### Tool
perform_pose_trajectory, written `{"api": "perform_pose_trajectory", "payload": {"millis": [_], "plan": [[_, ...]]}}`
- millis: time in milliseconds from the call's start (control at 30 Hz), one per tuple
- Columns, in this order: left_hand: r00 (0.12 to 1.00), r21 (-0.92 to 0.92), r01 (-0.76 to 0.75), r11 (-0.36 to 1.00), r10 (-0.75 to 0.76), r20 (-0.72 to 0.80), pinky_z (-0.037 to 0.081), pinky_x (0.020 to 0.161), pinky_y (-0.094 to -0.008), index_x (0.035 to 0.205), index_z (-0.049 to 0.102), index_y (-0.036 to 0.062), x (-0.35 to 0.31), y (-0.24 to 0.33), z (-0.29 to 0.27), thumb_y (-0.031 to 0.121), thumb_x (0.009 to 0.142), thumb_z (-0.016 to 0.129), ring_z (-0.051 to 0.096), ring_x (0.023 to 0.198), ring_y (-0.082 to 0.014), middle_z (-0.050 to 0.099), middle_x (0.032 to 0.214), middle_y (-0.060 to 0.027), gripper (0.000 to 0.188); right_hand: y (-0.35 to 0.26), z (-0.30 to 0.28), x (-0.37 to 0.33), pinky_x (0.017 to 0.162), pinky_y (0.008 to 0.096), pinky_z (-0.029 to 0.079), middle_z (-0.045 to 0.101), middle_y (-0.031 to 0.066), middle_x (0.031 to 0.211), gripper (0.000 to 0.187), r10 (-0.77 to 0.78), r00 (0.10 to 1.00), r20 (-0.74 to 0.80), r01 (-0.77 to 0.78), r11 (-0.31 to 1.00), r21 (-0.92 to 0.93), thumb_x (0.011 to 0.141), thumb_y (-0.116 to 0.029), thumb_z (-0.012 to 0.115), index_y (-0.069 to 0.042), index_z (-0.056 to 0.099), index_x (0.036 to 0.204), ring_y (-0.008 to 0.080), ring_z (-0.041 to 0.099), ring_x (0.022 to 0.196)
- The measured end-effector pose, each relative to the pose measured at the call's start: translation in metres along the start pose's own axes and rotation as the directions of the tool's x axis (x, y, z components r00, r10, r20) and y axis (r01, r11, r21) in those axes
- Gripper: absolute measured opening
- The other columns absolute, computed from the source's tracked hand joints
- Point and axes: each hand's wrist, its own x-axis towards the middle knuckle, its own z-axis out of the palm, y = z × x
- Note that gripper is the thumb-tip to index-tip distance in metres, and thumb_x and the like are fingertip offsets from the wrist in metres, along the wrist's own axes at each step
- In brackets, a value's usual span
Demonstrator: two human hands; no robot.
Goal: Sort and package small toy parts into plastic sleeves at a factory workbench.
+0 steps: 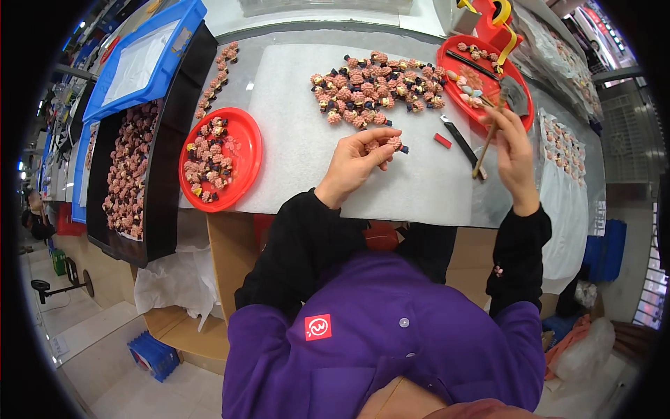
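My left hand (354,166) is closed, pinching a small pink figurine (395,143) with a dark blue end between thumb and fingers. My right hand (515,157) holds a thin brown stick (484,148) at a slant, its lower tip pointing down at the table. Between the hands lie a slim black tool (460,142) with a silvery tip and a small red block (442,141). Beyond them, a loose heap of similar pink figurines (373,87) is spread over a white foam sheet (293,91).
A red plate (252,164) with figurines stands at the left. Farther left is a black crate (167,174) full of them, beside a blue tray (115,84). At the far right, another red plate (527,115) holds tools and small parts; bagged figurines (564,150) lie nearby.
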Motion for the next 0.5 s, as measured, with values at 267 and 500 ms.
{"api": "perform_pose_trajectory", "payload": {"millis": [267, 500], "plan": [[1.000, 0.015, 0.020, 1.000, -0.020, -0.002, 0.043, 0.064, -0.0204, 0.114, 0.055, -0.0007, 0.000, 0.000, -0.001, 0.005, 0.086, 0.056, 0.050, 0.070, -0.0068, 0.057, 0.085, -0.0010, 0.029, 0.033, 0.023, -0.011, 0.067, 0.0267, 0.047, 0.062, 0.0120, 0.085, 0.015, 0.203, 0.979, 0.033, -0.201, 0.978, -0.060, 0.082, 0.002, 0.052, 0.000, 0.059, 0.096, 0.0195, 0.061, 0.075], [0.998, -0.058, 0.068, 0.996, -0.068, 0.015, 0.044, 0.064, -0.0204, 0.115, 0.054, 0.0009, 0.001, 0.001, 0.001, 0.009, 0.086, 0.056, 0.052, 0.072, -0.0070, 0.057, 0.088, -0.0011, 0.030, -0.017, 0.046, -0.020, 0.075, 0.0306, 0.047, 0.061, 0.0130, 0.096, 0.023, -0.102, 0.995, -0.012, 0.098, 0.977, -0.189, 0.074, 0.002, 0.063, -0.001, 0.062, 0.097, 0.0260, 0.059, 0.081]]}}
